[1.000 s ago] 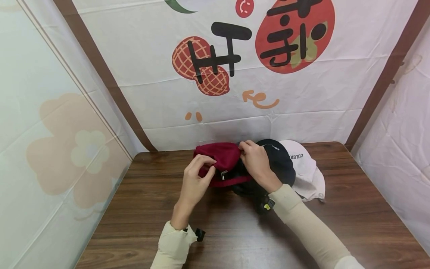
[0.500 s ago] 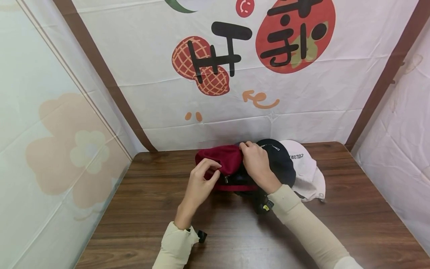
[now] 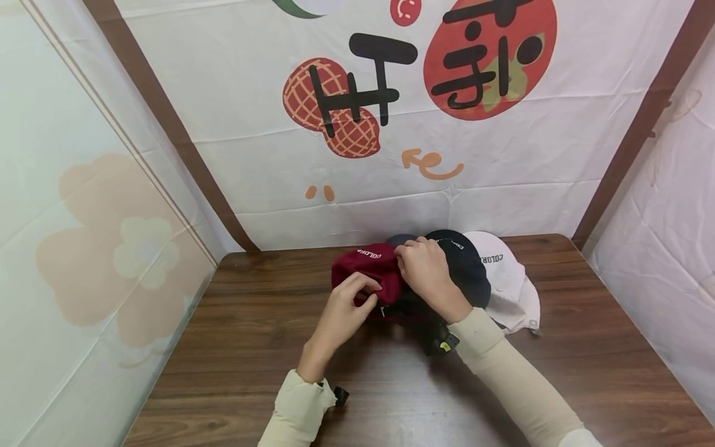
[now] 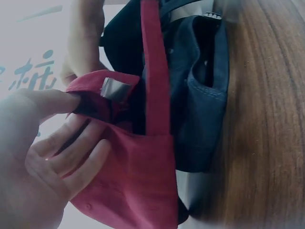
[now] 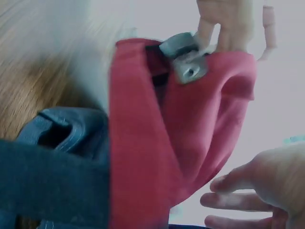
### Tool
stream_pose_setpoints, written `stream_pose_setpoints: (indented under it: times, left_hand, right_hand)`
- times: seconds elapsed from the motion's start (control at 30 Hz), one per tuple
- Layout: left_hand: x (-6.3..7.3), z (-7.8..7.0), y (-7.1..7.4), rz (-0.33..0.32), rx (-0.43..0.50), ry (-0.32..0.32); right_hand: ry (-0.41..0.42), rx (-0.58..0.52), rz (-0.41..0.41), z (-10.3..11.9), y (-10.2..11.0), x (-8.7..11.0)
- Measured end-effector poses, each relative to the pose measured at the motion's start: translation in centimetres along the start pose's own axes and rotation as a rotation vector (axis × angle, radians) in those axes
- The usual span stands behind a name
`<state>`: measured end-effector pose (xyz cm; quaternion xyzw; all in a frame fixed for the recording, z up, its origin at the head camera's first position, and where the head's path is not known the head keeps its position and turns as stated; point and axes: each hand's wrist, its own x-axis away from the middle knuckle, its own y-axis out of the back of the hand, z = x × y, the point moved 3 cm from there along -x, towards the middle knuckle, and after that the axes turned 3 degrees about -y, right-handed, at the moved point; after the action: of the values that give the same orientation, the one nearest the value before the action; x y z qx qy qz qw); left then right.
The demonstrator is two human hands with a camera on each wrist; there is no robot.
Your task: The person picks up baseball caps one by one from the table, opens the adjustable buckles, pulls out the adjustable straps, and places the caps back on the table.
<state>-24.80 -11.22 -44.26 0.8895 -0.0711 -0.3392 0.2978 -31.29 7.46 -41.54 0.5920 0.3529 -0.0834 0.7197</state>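
Observation:
In the head view, a red cap (image 3: 365,273) with white lettering lies at the left end of a row of caps. My left hand (image 3: 353,307) pinches its back opening; in the left wrist view, the thumb reaches inside the rim beside a metal buckle (image 4: 114,89), with fingers on the outside. The red strap (image 4: 156,71) runs past the buckle. My right hand (image 3: 424,267) is at the cap's right edge. The right wrist view shows its fingers (image 5: 236,201) fairly straight and spread, their tips close to the red fabric.
A black cap (image 3: 463,267) and a white cap (image 3: 511,288) lie to the right on the wooden table (image 3: 246,347). A dark blue cap (image 3: 399,238) shows partly behind my right hand. A printed white cloth (image 3: 257,167) hangs behind the table.
The red cap and my left hand have shifted right and towards me. The cap has turned, so its white lettering now shows. My right hand has stayed nearly in place.

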Motion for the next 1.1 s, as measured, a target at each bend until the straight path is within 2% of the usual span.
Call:
stream_pose_setpoints:
  times: [0.17, 0.3, 0.53, 0.63, 1.1]
  left_hand:
    - [0.1, 0.2, -0.4, 0.06, -0.012, 0.038]
    - [0.2, 0.5, -0.5, 0.087, -0.03, 0.073]
    - [0.6, 1.3, -1.2, 0.225, -0.056, 0.136]
    - [0.8, 1.5, -1.4, 0.262, -0.047, 0.15]
    - [0.7, 1.3, -1.1, 0.269, -0.06, 0.138]
  right_hand:
    - [0.021, -0.012, 0.041, 0.4, 0.0, 0.1]
    - [0.033, -0.006, 0.036, 0.5, 0.0, 0.2]
    - [0.039, -0.006, 0.066, 0.6, -0.3, 0.5]
    - [0.04, -0.006, 0.075, 0.8, -0.4, 0.7]
    - [0.051, -0.036, 0.055, 0.6, 0.5, 1.3]
